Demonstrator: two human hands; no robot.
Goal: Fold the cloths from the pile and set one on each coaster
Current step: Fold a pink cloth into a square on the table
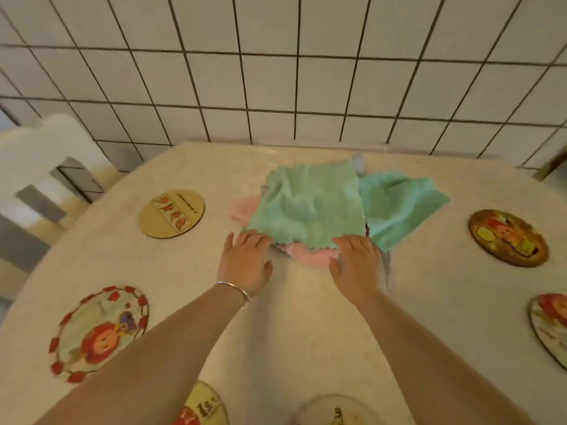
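A pile of cloths lies at the far middle of the table. A light green cloth (310,204) is spread on top, a second green cloth (399,207) juts out to its right, and a pink cloth (310,256) peeks from beneath. My left hand (245,260) rests at the top cloth's near left corner, fingers curled over the edge. At the near right corner sits my right hand (357,263), fingers likewise on the edge. Round coasters ring the pile: a wooden coaster (171,213) at the left, a red-rimmed coaster (99,332) near left, a dark coaster (507,237) at the right.
More coasters sit at the right edge (550,326) and along the near edge (204,406) (336,412). The pale table (306,332) meets a white tiled wall (276,81) behind the pile. A white chair back (46,167) stands at the far left.
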